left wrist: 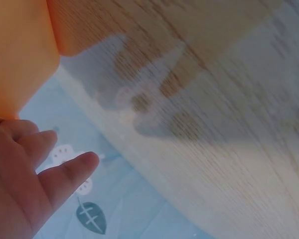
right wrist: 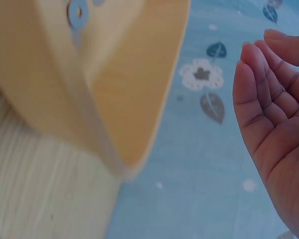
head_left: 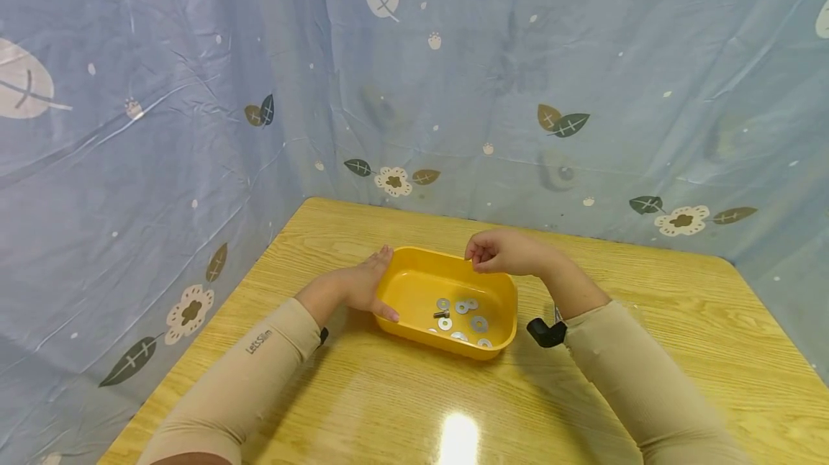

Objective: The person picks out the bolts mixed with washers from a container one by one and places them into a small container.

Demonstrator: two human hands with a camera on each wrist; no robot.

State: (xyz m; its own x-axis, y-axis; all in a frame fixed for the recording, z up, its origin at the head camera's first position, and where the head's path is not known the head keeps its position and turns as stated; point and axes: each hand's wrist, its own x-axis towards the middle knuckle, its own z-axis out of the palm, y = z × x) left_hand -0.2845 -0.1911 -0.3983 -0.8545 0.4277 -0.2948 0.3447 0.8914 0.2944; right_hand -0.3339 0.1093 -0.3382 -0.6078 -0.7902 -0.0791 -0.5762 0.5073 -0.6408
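A shallow yellow plastic tray stands on the table with several flat metal washers and a small bolt lying loose inside. My left hand holds its left end, thumb over the front rim and fingers along the outer side toward the back corner. In the left wrist view, those fingers lie by the tray's wall. Over the back rim is my right hand, its fingers bent and thumb close to the fingertips. The right wrist view shows nothing in that hand's palm or between its fingertips.
The tray rests on a yellow wood-grain table. Blue patterned cloth hangs along the back and sides. A black wrist mount sits under the right forearm, and both arms wear beige sleeves.
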